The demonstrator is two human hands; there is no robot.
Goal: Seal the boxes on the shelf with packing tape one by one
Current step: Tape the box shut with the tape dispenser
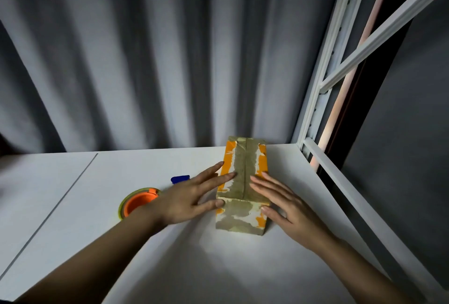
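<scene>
- Both forearms come in from the near edge, low over the white shelf [170, 267], converging on the box.
- Box [243, 182]: orange carton, patchy with brown tape, lying on the shelf right of centre. Long axis runs near-to-far, pointing away toward the curtain; short end faces the person. Centre seam runs along the top, flaps closed.
- Left hand [187, 199]: palm down, fingers straight and spread, fingertips on the box's top left side, thumb against the near left corner. Grip released, pressing only, nothing held.
- Right hand [286, 204]: mirrored, fingers straight, tips on the top right of the seam, thumb at the near right corner. Grip released too.
- Tape roll [138, 203]: orange core, flat on the shelf, just beside the left wrist and partly hidden by it.
- Small blue item [180, 179] beyond the left hand; can't tell what it is.
- Grey curtain [145, 55] behind; white shelf frame [323, 80] at right.
</scene>
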